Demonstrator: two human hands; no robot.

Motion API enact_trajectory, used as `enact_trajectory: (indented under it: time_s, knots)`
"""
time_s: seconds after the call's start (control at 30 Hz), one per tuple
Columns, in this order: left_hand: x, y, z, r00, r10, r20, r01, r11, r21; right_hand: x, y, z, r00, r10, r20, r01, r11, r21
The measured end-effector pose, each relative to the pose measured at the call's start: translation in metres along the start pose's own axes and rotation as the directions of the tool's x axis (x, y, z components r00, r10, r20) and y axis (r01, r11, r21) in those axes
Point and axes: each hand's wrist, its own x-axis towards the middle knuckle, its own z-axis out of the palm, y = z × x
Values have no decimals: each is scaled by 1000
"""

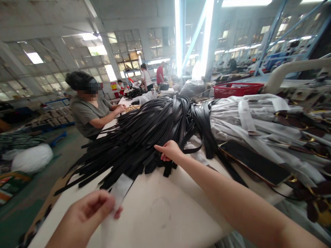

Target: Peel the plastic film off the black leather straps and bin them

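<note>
My left hand (88, 213) is closed, pinching a thin, whitish translucent strip (121, 187) between thumb and fingers above the table. My right hand (169, 151) reaches over the near edge of a large pile of black straps (144, 127). One finger points left and the others are bent near the strap ends; I see no strap clearly gripped in it. The straps fan out toward the left, with looped bends on top. Right of them lies a heap of straps in white wrapping (248, 117).
A dark phone (254, 162) rests on the right side of the white table (152, 206). Behind the heap stands a red basket (238, 90). A co-worker (88, 106) works at the table's left side, beside small gold-coloured pieces (132, 108). A sewing machine (297, 74) stands far right.
</note>
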Motion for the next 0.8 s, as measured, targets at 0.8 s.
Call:
enact_trajectory:
  time_s: [0.8]
  knots:
    - [75, -16, 46, 985, 109, 131, -98, 992, -84, -64, -1, 51, 936, -173, 308, 25, 902, 430]
